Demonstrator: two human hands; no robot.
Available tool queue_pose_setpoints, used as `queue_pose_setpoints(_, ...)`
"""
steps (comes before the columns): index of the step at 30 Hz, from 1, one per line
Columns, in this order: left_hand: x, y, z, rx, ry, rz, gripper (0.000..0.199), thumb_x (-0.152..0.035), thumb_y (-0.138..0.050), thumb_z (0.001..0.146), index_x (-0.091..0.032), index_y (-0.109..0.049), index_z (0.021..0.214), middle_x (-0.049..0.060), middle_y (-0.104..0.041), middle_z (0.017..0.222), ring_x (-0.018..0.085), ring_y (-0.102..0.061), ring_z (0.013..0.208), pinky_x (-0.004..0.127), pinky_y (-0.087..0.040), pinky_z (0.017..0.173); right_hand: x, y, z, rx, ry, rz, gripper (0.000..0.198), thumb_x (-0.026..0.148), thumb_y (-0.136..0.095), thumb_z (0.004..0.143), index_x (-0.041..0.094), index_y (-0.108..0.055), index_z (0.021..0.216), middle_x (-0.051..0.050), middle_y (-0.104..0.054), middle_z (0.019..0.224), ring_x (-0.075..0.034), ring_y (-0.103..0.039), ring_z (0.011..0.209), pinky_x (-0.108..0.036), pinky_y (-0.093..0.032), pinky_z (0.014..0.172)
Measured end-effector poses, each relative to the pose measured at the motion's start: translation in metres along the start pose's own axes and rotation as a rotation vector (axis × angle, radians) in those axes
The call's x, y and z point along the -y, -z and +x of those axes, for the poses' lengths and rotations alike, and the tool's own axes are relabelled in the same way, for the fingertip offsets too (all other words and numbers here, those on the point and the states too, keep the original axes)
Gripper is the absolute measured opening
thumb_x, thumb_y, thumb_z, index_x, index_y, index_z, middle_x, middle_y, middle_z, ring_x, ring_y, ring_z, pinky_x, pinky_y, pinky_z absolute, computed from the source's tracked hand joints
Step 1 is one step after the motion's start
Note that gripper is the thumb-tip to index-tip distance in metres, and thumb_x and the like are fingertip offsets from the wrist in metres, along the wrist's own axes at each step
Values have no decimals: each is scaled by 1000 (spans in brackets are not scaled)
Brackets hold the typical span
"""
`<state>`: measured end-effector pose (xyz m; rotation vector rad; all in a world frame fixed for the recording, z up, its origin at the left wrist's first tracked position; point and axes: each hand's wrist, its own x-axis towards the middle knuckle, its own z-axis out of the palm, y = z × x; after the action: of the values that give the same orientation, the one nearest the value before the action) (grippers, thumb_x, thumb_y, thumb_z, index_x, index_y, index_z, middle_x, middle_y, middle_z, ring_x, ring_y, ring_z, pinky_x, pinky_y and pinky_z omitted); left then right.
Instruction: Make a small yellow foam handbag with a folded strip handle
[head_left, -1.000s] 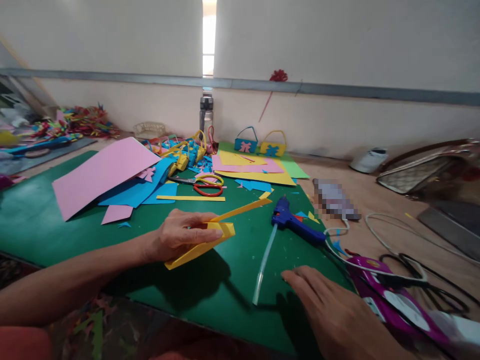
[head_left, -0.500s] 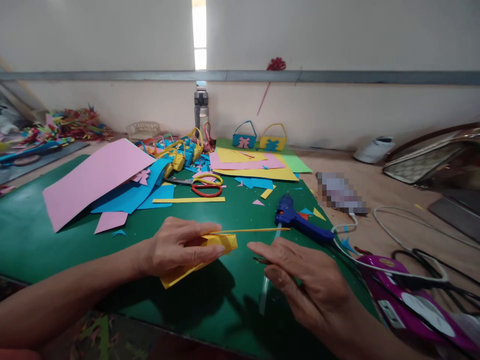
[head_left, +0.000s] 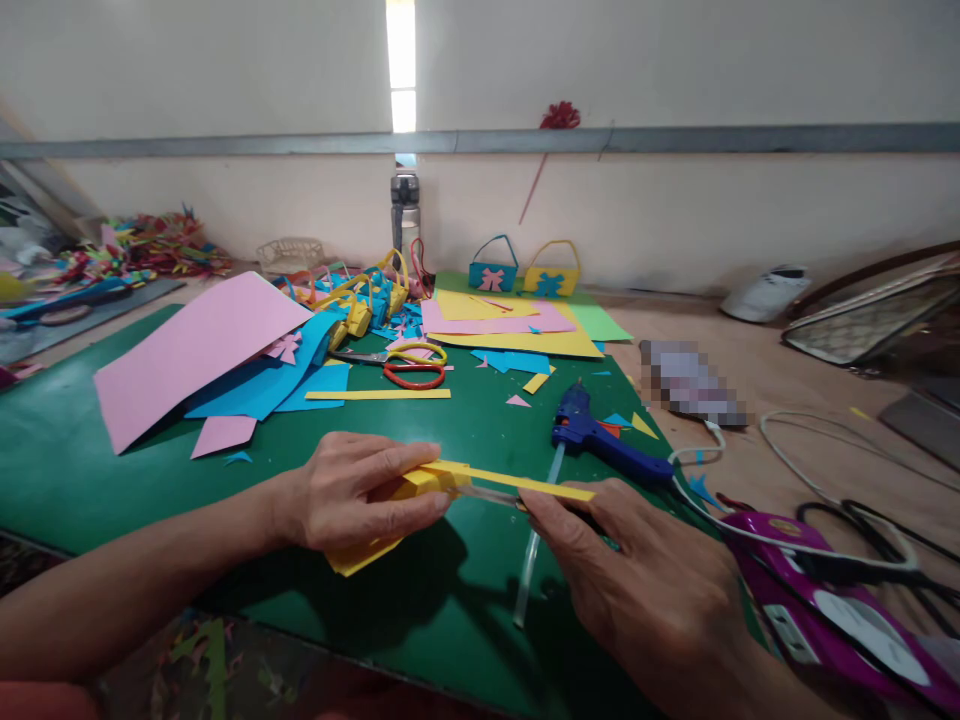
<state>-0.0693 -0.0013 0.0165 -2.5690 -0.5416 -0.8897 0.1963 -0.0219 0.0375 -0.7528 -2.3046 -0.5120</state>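
Observation:
My left hand [head_left: 367,490] is closed around a small folded yellow paper bag [head_left: 364,555], thumb on its side and fingers on top. From its upper edge a narrow yellow strip [head_left: 525,480] stretches right, its far end lying over my right hand [head_left: 637,560]. That hand is closed on a slim silver metal tool [head_left: 491,495], whose narrow end reaches the open end of the bag. Most of the tool is hidden in the fingers, so its kind is unclear. Behind my right hand lies a blue glue gun [head_left: 600,440], with a clear glue stick [head_left: 529,575] jutting from it.
Red-and-yellow-handled scissors [head_left: 412,365] and a loose yellow strip [head_left: 379,395] lie on the green board [head_left: 45,430]. Pink sheets [head_left: 202,350] and small finished bags [head_left: 491,275] are farther back. A purple power strip [head_left: 832,610] with cables sits at right.
My right hand has moved up slightly, bringing the metal tool's end to the bag. The strip now slants down to the right and shows its flat face. The view has shifted slightly.

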Motion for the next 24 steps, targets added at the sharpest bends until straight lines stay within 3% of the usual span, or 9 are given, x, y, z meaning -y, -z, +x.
queue_pose_setpoints(14, -1, -6, -7, -14, -34, -40, 26, -22, -58, 84, -24, -57, 110, 13, -63, 112, 16, -62, 83, 26, -52, 65, 2, -1, 4, 12, -23, -2, 24, 12, -45, 90, 13, -66, 78, -5, -61, 64, -12, -55, 56, -24, -40, 51)
queue_pose_setpoints(24, -3, -4, -3, -19, -48, -44, 25, -24, -56, 84, -22, -56, 109, 14, -64, 107, 16, -63, 81, 25, -51, 61, 0, -6, -7, 62, -18, 15, 20, 7, -50, 85, 15, -65, 97, -3, -62, 70, -11, -57, 61, -24, -42, 56)
